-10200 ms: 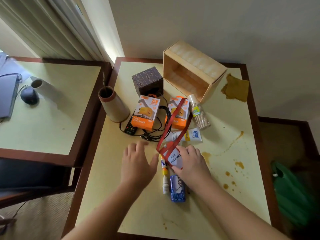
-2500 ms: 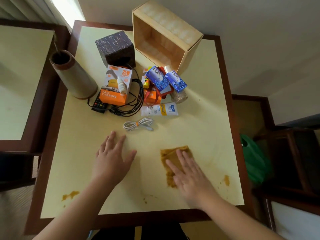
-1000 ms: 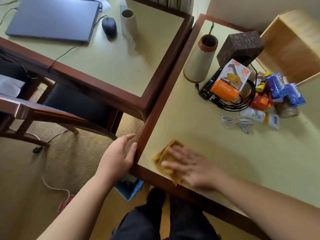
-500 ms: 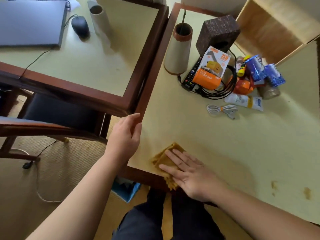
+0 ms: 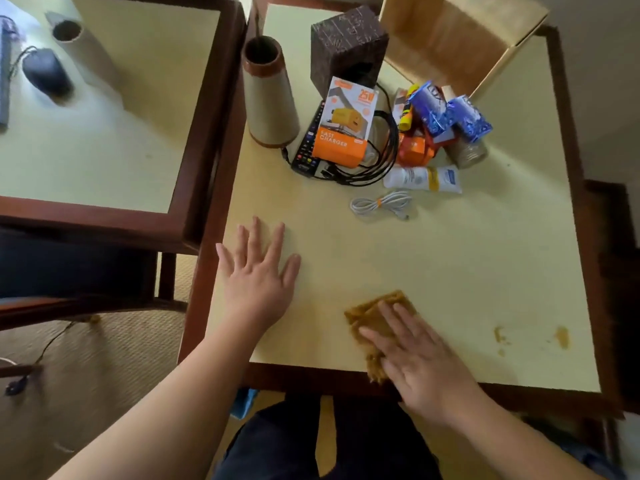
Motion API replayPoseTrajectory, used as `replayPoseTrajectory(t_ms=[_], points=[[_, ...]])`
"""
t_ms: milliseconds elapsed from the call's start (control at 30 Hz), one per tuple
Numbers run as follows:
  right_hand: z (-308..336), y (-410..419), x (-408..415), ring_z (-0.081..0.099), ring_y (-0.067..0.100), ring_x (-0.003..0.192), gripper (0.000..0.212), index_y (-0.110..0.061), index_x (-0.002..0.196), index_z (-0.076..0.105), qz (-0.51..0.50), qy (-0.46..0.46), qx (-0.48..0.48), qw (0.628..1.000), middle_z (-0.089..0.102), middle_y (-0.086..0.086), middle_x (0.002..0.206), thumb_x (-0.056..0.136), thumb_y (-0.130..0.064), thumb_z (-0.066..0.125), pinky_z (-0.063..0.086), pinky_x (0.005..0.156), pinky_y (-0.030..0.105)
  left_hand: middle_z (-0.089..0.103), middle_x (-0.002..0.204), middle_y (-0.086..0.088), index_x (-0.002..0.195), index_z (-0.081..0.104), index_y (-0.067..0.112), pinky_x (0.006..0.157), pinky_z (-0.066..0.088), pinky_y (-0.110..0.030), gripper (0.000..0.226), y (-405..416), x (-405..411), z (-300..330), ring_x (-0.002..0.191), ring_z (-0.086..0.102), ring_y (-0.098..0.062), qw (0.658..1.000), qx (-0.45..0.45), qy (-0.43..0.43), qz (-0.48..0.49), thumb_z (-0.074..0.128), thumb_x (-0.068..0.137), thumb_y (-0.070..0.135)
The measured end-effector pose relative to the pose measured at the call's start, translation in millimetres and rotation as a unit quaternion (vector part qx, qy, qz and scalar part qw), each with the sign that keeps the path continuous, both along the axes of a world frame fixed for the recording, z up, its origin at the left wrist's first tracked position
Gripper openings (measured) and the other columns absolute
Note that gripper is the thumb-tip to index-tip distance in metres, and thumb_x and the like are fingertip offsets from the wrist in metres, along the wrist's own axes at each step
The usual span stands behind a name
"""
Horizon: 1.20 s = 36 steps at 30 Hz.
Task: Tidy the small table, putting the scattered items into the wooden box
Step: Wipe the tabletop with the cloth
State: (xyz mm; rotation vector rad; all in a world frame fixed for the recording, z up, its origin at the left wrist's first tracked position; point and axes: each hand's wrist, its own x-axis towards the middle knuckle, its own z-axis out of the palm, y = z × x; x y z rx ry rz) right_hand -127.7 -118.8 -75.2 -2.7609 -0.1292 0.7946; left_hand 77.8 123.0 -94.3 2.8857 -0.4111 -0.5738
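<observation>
Second dark-framed table (image 5: 104, 140) at left; woven tan carpet (image 5: 104, 358) below; pale wall (image 5: 595, 64) at right

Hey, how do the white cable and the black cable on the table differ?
The white cable is a small tidy bundle held by an orange tie, lying alone on bare table. The black cable is a bigger loose loop with no tie visible, running partly under the orange charger box. Both lie outside the wooden box.

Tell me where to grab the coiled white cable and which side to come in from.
Pinch the white cable at its orange tie in the middle, where the loops are bundled together. Come straight down from above: it lies flat on the table, apart from the white tube beyond it, with bare surface on its near side.
</observation>
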Motion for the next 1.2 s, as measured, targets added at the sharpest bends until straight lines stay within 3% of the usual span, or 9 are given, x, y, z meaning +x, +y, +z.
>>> replayPoseTrajectory(t_ms=[267,400,467,633,800,867,967,1033,1200], points=[[-24.6,-62.4,83.1,-0.015,0.024,0.160,0.058,-0.042,0.165,0.001,-0.505,-0.065,-0.082,0.857,-0.016,0.004,0.174,0.110,-0.046,0.018,-0.002,0.129,0.047,-0.024,0.170,0.000,0.162,-0.011,0.043,0.125,-0.010,-0.058,0.070,-7.8,-4.4,0.9,0.156,-0.025,-0.023,1.000,0.009,-0.017,0.014,0.009,0.101,0.071],[-29.1,23.5,45.0,-0.016,0.029,0.160,0.061,-0.043,0.165,-0.003,-0.142,-0.101,-0.026,0.984,-0.016,0.007,0.174,0.110,-0.044,0.025,-0.003,0.128,0.047,-0.019,0.172,0.000,0.163,-0.004,0.043,0.125,-0.010,-0.058,0.070,-10.7,-4.3,-3.4,0.157,-0.022,-0.023,0.999,0.005,-0.022,0.024,0.015,0.101,0.070],[-25.0,8.4,-13.2,-0.015,0.025,0.160,0.063,-0.041,0.165,-0.004,-0.002,-0.091,-0.010,0.996,-0.016,0.004,0.174,0.110,-0.045,0.027,-0.005,0.127,0.045,-0.014,0.173,0.000,0.163,0.003,0.043,0.125,-0.011,-0.058,0.070,-10.6,-3.1,-6.8,0.158,-0.017,-0.023,0.999,-0.003,-0.024,0.032,0.021,0.101,0.069],[-9.5,-139.7,-71.4,-0.024,0.018,0.158,0.059,-0.047,0.160,-0.017,-0.185,-0.024,-0.097,0.978,-0.029,-0.006,0.170,0.108,-0.054,0.009,0.001,0.130,0.049,0.012,0.173,-0.010,0.159,0.034,0.034,0.126,-0.006,-0.058,0.056,-32.2,-9.9,-14.5,0.159,0.001,-0.032,0.993,-0.073,-0.055,0.077,0.039,0.105,0.048],[-20.4,-200.5,26.6,-0.016,0.026,0.159,0.057,-0.041,0.165,-0.006,-0.545,-0.049,-0.132,0.826,-0.020,0.004,0.173,0.111,-0.049,0.011,0.000,0.129,0.051,0.032,0.166,-0.013,0.149,0.053,0.025,0.127,0.003,-0.055,0.051,-107.6,-53.8,-19.8,0.154,0.021,-0.036,0.987,-0.143,-0.072,-0.023,0.040,0.102,0.040],[-25.0,-161.1,51.3,-0.016,0.026,0.160,0.057,-0.041,0.165,-0.003,-0.510,-0.062,-0.115,0.851,-0.018,0.005,0.173,0.111,-0.046,0.016,-0.002,0.129,0.048,0.026,0.168,-0.012,0.153,0.047,0.026,0.127,0.000,-0.054,0.053,-137.5,-67.5,-20.6,0.157,0.016,-0.035,0.989,-0.129,-0.062,-0.032,0.037,0.104,0.043],[-22.5,-89.0,7.0,-0.018,0.023,0.159,0.059,-0.045,0.164,0.000,-0.214,-0.107,-0.040,0.970,-0.018,0.001,0.173,0.111,-0.043,0.024,-0.006,0.129,0.043,0.008,0.173,-0.006,0.160,0.031,0.035,0.127,-0.009,-0.051,0.056,-163.1,-75.7,-21.7,0.160,-0.001,-0.029,0.994,-0.099,-0.042,0.014,0.031,0.106,0.051],[-21.2,-95.4,-56.6,-0.011,0.025,0.161,0.062,-0.042,0.165,0.005,-0.060,-0.108,-0.016,0.992,-0.011,0.003,0.175,0.110,-0.039,0.033,-0.001,0.130,0.044,0.004,0.174,-0.003,0.160,0.028,0.039,0.127,-0.009,-0.050,0.057,-168.4,-74.8,-23.9,0.160,-0.003,-0.026,0.996,-0.081,-0.037,0.031,0.031,0.105,0.054],[-11.5,-216.9,-114.1,-0.015,0.021,0.160,0.059,-0.046,0.163,-0.004,-0.128,-0.046,-0.069,0.988,-0.017,-0.002,0.174,0.109,-0.046,0.018,0.009,0.129,0.054,0.002,0.174,0.001,0.159,0.026,0.042,0.127,-0.008,-0.050,0.060,-172.9,-76.1,-17.7,0.160,-0.005,-0.021,0.997,-0.058,-0.036,0.042,0.031,0.101,0.058]])
